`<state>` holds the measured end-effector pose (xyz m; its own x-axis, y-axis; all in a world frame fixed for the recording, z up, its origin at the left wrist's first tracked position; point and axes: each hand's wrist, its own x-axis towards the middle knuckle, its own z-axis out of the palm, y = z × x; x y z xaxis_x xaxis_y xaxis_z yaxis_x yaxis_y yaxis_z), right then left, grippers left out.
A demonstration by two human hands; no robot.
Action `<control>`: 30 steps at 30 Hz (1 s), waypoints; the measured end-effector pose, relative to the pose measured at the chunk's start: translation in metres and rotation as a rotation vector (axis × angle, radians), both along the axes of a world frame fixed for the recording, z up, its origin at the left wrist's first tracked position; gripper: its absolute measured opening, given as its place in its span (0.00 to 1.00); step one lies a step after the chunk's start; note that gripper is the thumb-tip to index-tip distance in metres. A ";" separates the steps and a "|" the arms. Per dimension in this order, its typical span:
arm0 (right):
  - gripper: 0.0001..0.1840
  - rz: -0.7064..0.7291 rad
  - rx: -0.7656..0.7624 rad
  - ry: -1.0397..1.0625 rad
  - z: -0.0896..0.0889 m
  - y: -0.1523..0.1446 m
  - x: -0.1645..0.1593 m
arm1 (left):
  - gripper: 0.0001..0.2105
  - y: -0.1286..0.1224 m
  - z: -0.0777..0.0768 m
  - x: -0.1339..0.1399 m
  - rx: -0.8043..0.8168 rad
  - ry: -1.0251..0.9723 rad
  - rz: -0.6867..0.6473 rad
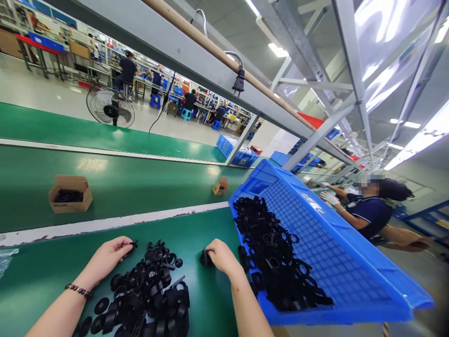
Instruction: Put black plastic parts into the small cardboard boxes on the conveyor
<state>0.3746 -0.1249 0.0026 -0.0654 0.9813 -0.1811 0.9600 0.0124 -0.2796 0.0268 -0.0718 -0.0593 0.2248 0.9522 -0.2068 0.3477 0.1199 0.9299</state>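
My left hand (114,255) is closed in a pinch on a small black plastic part (133,245), to the left of the pile's far end. On the other side, my right hand (222,255) grips a black ring-shaped part (206,257) just above or on the green table; which one I cannot tell. Between my arms lies a heap of black plastic parts (147,285), a mix of rings, discs and short cylinders. A large blue crate (322,252) stands tilted at the right, with many similar black parts (270,248) inside it.
Past a white strip runs a green conveyor belt (115,187) carrying two small cardboard boxes (70,206). A fan (110,108) stands beyond. Overhead, a plug (239,80) hangs from the frame. A co-worker in dark blue (368,213) works past the crate. Plastic film (6,260) lies at far left.
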 end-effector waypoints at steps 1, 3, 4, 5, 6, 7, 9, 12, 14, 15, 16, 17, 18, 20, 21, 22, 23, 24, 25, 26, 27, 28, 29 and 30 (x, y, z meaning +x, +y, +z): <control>0.15 0.025 0.043 0.025 0.000 0.003 -0.006 | 0.16 0.000 -0.001 0.000 0.000 -0.003 -0.001; 0.14 0.013 0.129 0.046 -0.001 0.013 -0.013 | 0.16 0.001 -0.002 0.000 0.001 -0.011 -0.003; 0.13 -0.034 0.165 0.041 -0.003 0.020 -0.014 | 0.16 0.001 -0.003 0.000 0.002 -0.014 -0.003; 0.12 -0.108 0.195 0.026 -0.005 0.028 -0.014 | 0.16 0.001 -0.004 0.000 0.003 -0.015 -0.005; 0.11 -0.198 0.218 0.003 -0.008 0.036 -0.013 | 0.16 0.001 -0.004 0.000 0.003 -0.015 -0.005; 0.11 -0.287 0.229 -0.023 -0.011 0.044 -0.012 | 0.16 0.001 -0.004 0.000 0.001 -0.014 -0.007; 0.10 -0.400 0.214 -0.074 -0.019 0.057 -0.010 | 0.16 0.001 -0.003 0.001 -0.001 -0.010 -0.002; 0.06 -0.379 0.176 -0.105 -0.030 0.063 -0.009 | 0.16 0.001 0.000 0.002 -0.005 -0.005 0.009; 0.07 -0.293 0.189 -0.105 -0.035 0.059 -0.009 | 0.16 0.001 0.000 0.003 -0.003 -0.006 0.011; 0.07 -0.244 0.206 -0.102 -0.037 0.055 -0.009 | 0.16 0.001 0.000 0.003 -0.003 -0.008 0.010; 0.08 -0.194 0.222 -0.097 -0.039 0.051 -0.009 | 0.16 0.001 0.000 0.003 -0.004 -0.008 0.011; 0.08 -0.152 0.236 -0.092 -0.040 0.048 -0.009 | 0.16 0.001 -0.001 0.003 -0.006 -0.007 0.013; 0.08 -0.120 0.245 -0.089 -0.042 0.046 -0.009 | 0.16 0.001 -0.001 0.003 -0.008 -0.006 0.015; 0.08 -0.084 0.256 -0.085 -0.044 0.047 -0.009 | 0.17 0.002 -0.002 0.003 -0.010 -0.008 0.019; 0.08 -0.071 0.269 -0.083 -0.044 0.051 -0.008 | 0.17 0.002 -0.002 0.003 -0.009 -0.010 0.018; 0.09 -0.061 0.293 -0.082 -0.044 0.058 -0.006 | 0.17 0.002 -0.002 0.003 -0.008 -0.013 0.015; 0.11 -0.059 0.331 -0.082 -0.042 0.067 -0.005 | 0.17 0.002 -0.002 0.003 -0.006 -0.015 0.011; 0.12 -0.065 0.378 -0.085 -0.039 0.078 -0.002 | 0.16 0.002 -0.002 0.004 -0.003 -0.013 0.008; 0.12 -0.081 0.431 -0.093 -0.034 0.092 0.001 | 0.16 0.002 -0.001 0.004 -0.002 -0.009 0.007; 0.13 -0.103 0.487 -0.106 -0.028 0.107 0.004 | 0.16 0.002 -0.001 0.005 -0.001 -0.004 0.008; 0.13 -0.124 0.537 -0.124 -0.021 0.123 0.007 | 0.16 0.002 0.000 0.005 0.000 0.000 0.009; 0.14 -0.137 0.580 -0.147 -0.014 0.139 0.010 | 0.16 0.002 0.000 0.006 0.000 0.004 0.009; 0.14 -0.141 0.601 -0.176 -0.006 0.156 0.013 | 0.16 0.002 0.000 0.006 0.002 0.007 0.009; 0.14 -0.137 0.598 -0.206 0.000 0.172 0.015 | 0.15 0.002 0.001 0.007 0.006 0.008 0.007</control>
